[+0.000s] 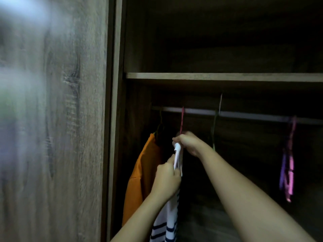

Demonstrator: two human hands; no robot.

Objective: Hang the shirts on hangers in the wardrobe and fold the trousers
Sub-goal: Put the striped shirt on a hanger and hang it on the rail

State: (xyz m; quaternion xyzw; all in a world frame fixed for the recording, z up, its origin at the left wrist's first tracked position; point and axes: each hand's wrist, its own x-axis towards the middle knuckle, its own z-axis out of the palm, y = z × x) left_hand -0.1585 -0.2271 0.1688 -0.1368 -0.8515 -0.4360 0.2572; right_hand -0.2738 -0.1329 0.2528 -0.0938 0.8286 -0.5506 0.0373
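A white shirt with dark blue stripes (pixel 168 222) hangs down inside the open wardrobe, below a pink hanger (pixel 182 120) hooked on the metal rail (pixel 244 114). My right hand (pixel 189 143) grips the shirt's white top edge just under that hanger. My left hand (pixel 167 179) is closed on the same white fabric a little lower. To the left, an orange shirt (pixel 139 177) hangs on a dark hanger, touching my left wrist area.
A wooden shelf (pixel 218 77) runs above the rail. A green hanger (pixel 213 130) hangs bare right of my hands, and purple and pink hangers (pixel 288 161) hang at far right. The wardrobe's wooden door (pixel 57 119) stands at left.
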